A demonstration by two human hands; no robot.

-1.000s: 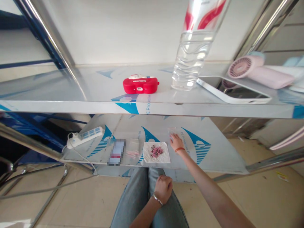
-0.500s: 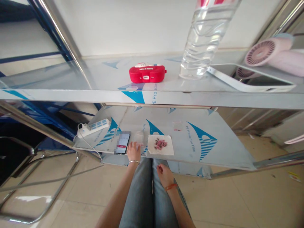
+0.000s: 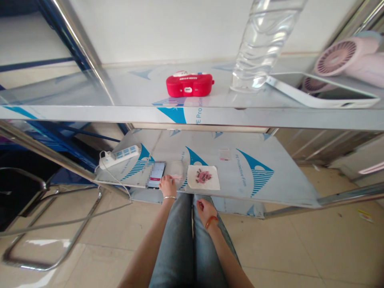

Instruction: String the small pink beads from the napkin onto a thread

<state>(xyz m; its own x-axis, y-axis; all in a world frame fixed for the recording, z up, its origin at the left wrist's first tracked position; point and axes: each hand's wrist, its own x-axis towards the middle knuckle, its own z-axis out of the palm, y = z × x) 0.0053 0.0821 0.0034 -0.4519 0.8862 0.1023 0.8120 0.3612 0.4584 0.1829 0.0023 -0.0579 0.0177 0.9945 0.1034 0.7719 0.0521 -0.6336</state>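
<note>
My left hand (image 3: 167,186) reaches onto the lower shelf (image 3: 270,188). Its fingertips lie on the near edge of a small clear bag (image 3: 177,171) with pink bits inside, right beside a phone (image 3: 156,174). Whether the fingers pinch the bag is too small to tell. My right hand (image 3: 203,207) rests palm up on my right knee, fingers loosely curled, with nothing visible in it. A white cloth (image 3: 210,184) carrying a pile of pink beads (image 3: 203,176) lies just right of the bag. Another small clear bag (image 3: 224,154) sits farther back.
A white power strip (image 3: 120,156) with its cord lies at the lower shelf's left end. The upper shelf (image 3: 90,114) holds a red case (image 3: 189,84), a clear water bottle (image 3: 264,44), a white tablet (image 3: 318,98) and a pink fan (image 3: 345,60). A metal chair frame (image 3: 27,240) stands at left.
My right hand has drawn back from the far clear bag to my knee. My left hand has left my lap and reached to the bag beside the phone. The view has tilted slightly.
</note>
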